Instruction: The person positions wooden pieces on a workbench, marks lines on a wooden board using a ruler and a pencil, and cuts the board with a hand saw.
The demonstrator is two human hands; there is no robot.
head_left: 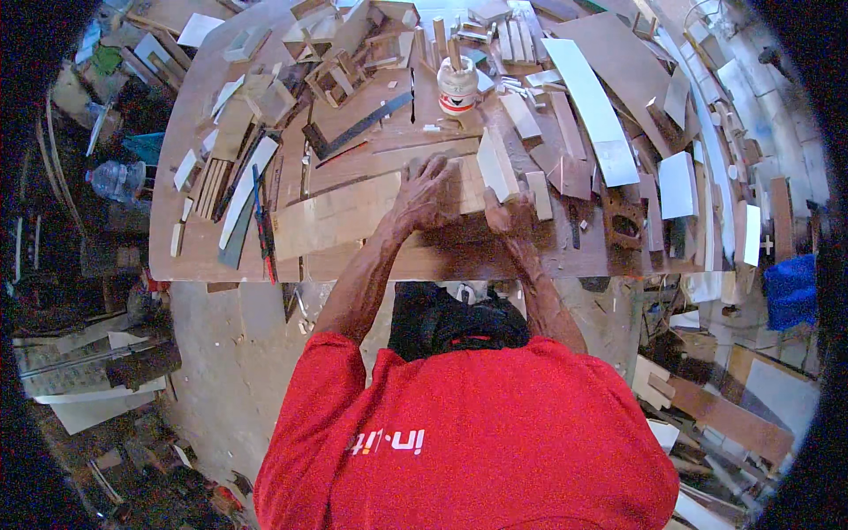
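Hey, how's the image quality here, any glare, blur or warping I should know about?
Head view: fisheye bends the workbench edge, corners vignette black; the white curved board glares, washed out; the left hand and right hand on the plank look soft; the colours cast bluish.

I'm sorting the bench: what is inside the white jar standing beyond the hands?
A few pale wooden sticks stand upright in the white jar, their tops poking above its rim. The jar's wall hides their lower ends and anything else in it.
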